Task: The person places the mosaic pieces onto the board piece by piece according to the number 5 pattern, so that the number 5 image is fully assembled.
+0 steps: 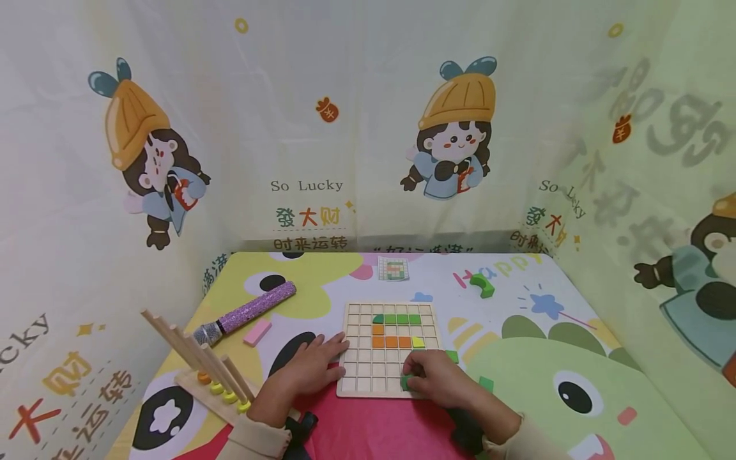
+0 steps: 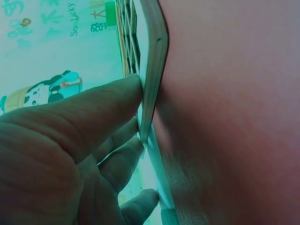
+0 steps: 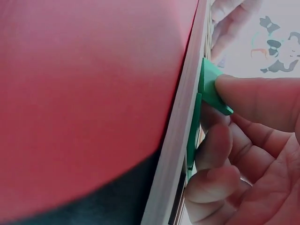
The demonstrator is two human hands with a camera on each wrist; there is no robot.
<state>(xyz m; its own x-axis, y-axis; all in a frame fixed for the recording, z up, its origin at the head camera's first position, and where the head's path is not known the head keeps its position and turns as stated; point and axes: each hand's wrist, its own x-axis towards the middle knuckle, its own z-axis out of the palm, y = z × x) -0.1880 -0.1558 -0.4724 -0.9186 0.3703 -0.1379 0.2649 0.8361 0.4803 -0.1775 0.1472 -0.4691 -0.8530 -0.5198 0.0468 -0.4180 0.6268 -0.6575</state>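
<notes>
A wooden grid board (image 1: 374, 394) lies in front of me, with green, orange and yellow pieces in several of its cells. My left hand (image 1: 309, 365) rests at the board's left side, its fingers extended; in the left wrist view the thumb (image 2: 108, 101) touches the board's edge. Over the lower right corner, my right hand (image 1: 439, 378) pinches a small green block (image 3: 212, 84) between thumb and fingers. Another green piece (image 3: 193, 133) sits at the board's edge beside those fingers in the right wrist view.
Loose green blocks (image 1: 485, 384) lie right of the board, and a green arch block (image 1: 483, 285) farther back. A pattern card (image 1: 393, 269) is behind the board. To the left are a purple microphone (image 1: 257, 305), a pink block (image 1: 257, 333) and a wooden peg stand (image 1: 192, 388).
</notes>
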